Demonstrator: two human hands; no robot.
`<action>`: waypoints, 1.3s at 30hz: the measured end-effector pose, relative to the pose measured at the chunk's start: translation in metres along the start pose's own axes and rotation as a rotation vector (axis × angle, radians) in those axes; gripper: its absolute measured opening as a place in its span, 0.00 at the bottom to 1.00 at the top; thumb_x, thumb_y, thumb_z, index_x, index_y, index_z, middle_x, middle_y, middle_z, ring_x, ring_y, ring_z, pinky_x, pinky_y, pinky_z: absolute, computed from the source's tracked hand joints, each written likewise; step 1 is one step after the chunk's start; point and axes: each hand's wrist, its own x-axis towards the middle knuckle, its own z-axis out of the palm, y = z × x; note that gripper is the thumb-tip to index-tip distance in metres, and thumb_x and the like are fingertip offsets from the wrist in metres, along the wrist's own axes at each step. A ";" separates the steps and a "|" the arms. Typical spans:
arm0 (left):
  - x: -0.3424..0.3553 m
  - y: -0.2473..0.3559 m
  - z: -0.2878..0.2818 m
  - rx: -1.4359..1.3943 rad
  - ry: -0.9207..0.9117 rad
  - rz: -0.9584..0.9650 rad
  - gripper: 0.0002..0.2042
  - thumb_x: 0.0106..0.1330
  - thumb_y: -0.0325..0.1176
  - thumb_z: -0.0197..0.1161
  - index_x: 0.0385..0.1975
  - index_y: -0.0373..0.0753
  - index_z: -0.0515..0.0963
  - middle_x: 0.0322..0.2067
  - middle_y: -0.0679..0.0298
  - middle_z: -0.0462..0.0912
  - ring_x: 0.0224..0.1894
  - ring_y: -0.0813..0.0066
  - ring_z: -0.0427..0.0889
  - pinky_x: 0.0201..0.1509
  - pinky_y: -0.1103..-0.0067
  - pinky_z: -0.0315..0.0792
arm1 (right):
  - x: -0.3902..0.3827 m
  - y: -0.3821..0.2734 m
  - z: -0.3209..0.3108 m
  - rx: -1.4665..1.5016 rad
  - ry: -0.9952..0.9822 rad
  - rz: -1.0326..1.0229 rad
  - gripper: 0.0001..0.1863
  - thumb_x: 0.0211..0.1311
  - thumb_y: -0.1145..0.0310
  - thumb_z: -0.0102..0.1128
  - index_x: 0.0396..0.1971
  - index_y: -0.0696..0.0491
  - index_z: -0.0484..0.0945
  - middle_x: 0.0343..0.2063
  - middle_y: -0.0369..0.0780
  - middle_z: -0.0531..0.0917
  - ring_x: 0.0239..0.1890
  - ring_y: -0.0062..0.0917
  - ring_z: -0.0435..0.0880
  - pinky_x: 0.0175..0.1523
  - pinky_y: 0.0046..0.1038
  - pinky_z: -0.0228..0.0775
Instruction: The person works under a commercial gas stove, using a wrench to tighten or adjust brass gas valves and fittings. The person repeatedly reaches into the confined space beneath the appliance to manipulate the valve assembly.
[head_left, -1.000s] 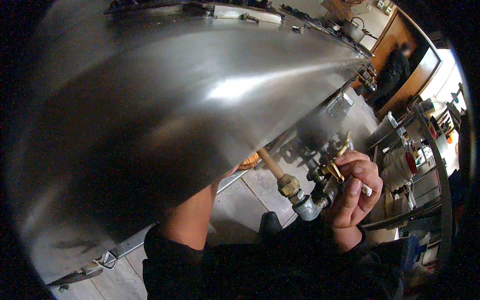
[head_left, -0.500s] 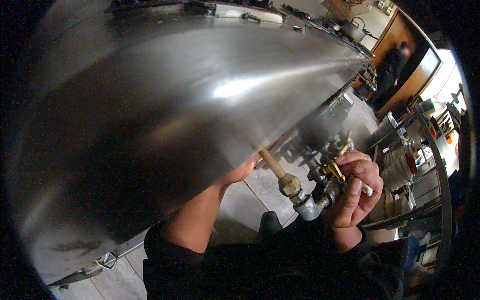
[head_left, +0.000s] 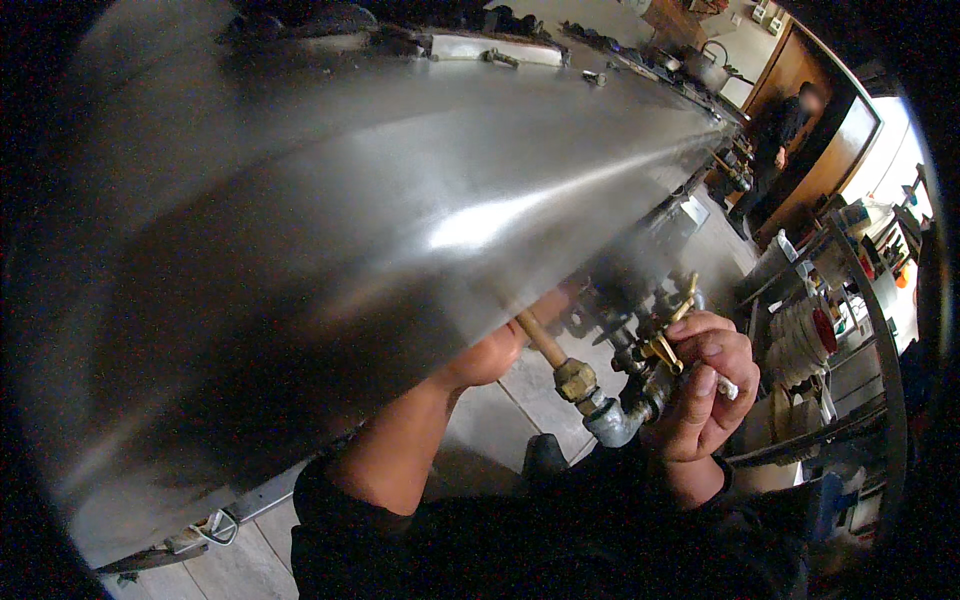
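Observation:
My left hand (head_left: 497,357) reaches under the lower edge of a large stainless-steel panel (head_left: 390,190); its fingers are hidden behind the panel and pipework. In my right hand (head_left: 712,375) a small white piece (head_left: 727,388), like twisted paper or cloth, is pinched between thumb and finger. Close by that hand's fingertips sits a brass valve lever (head_left: 663,350) on dark, greasy pipework. A copper-coloured pipe (head_left: 542,338) comes out from behind the panel. It joins a brass nut (head_left: 575,380) and a grey metal elbow (head_left: 613,424) between my hands.
Along the right runs a metal shelf rack (head_left: 885,350) holding stacked plates (head_left: 795,335). A person in dark clothes (head_left: 790,130) stands by a wooden door at the far right. A pot (head_left: 707,68) rests on the stove top. Light floor tiles (head_left: 545,395) show below the pipes.
My left hand has gone farther forward and right beneath the panel, behind the pipe. My right hand stays near the valve with the white piece. The far person has shifted slightly.

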 end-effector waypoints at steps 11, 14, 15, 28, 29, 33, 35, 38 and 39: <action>-0.001 0.012 0.010 -0.084 0.049 -0.004 0.18 0.65 0.26 0.52 0.55 0.32 0.66 0.50 0.61 0.74 0.52 0.72 0.72 0.57 0.74 0.66 | 0.000 -0.001 -0.003 -0.015 -0.003 0.005 0.07 0.61 0.72 0.46 0.38 0.55 0.66 0.27 0.43 0.72 0.33 0.35 0.76 0.41 0.35 0.69; 0.006 0.014 0.012 -0.132 0.117 0.083 0.12 0.62 0.28 0.57 0.45 0.34 0.74 0.41 0.59 0.79 0.42 0.70 0.77 0.47 0.75 0.72 | 0.001 -0.002 -0.002 -0.014 -0.001 0.001 0.07 0.61 0.72 0.46 0.38 0.55 0.66 0.27 0.43 0.71 0.33 0.35 0.76 0.41 0.35 0.69; 0.008 0.013 0.014 -0.149 0.145 0.090 0.11 0.61 0.28 0.59 0.42 0.34 0.76 0.38 0.59 0.81 0.39 0.70 0.79 0.44 0.75 0.73 | 0.002 -0.002 -0.001 -0.013 0.004 -0.001 0.07 0.61 0.72 0.46 0.37 0.56 0.66 0.27 0.43 0.71 0.34 0.36 0.76 0.41 0.34 0.69; 0.001 0.022 0.003 -0.180 -0.018 -0.111 0.16 0.64 0.25 0.51 0.52 0.30 0.68 0.49 0.58 0.74 0.53 0.66 0.72 0.58 0.70 0.66 | 0.001 0.000 0.000 -0.033 0.015 -0.004 0.07 0.60 0.72 0.46 0.36 0.57 0.66 0.28 0.43 0.71 0.34 0.34 0.75 0.41 0.34 0.68; -0.001 0.010 0.001 -0.172 0.003 -0.049 0.16 0.65 0.26 0.51 0.52 0.31 0.68 0.49 0.58 0.74 0.54 0.66 0.72 0.59 0.70 0.65 | 0.001 0.000 0.002 -0.026 0.023 -0.002 0.07 0.60 0.72 0.46 0.36 0.57 0.66 0.28 0.43 0.71 0.34 0.34 0.75 0.41 0.34 0.68; -0.002 -0.031 -0.015 -0.138 0.038 -0.110 0.19 0.67 0.35 0.48 0.54 0.33 0.66 0.52 0.56 0.72 0.56 0.63 0.70 0.62 0.67 0.62 | 0.004 0.000 0.004 -0.012 0.013 0.001 0.07 0.59 0.72 0.45 0.36 0.57 0.66 0.28 0.43 0.71 0.35 0.34 0.75 0.42 0.35 0.68; -0.003 -0.029 -0.017 -0.565 -0.042 -0.239 0.20 0.67 0.38 0.46 0.55 0.33 0.65 0.53 0.55 0.71 0.57 0.62 0.69 0.63 0.66 0.61 | 0.002 0.003 0.004 -0.024 0.007 0.023 0.07 0.59 0.72 0.45 0.36 0.57 0.66 0.29 0.43 0.71 0.35 0.34 0.75 0.42 0.34 0.68; 0.007 -0.028 -0.038 -0.827 -0.166 -0.069 0.20 0.68 0.37 0.45 0.55 0.32 0.65 0.53 0.55 0.70 0.58 0.62 0.68 0.64 0.65 0.61 | 0.007 0.007 0.016 -0.035 0.012 0.058 0.07 0.59 0.72 0.45 0.36 0.57 0.66 0.29 0.44 0.71 0.35 0.34 0.75 0.43 0.34 0.67; 0.012 -0.031 -0.045 -0.856 -0.171 -0.042 0.19 0.68 0.37 0.45 0.55 0.32 0.65 0.53 0.56 0.70 0.57 0.63 0.68 0.63 0.66 0.61 | 0.010 0.010 0.020 -0.033 0.012 0.070 0.07 0.59 0.72 0.46 0.36 0.56 0.66 0.29 0.44 0.72 0.35 0.34 0.75 0.43 0.34 0.67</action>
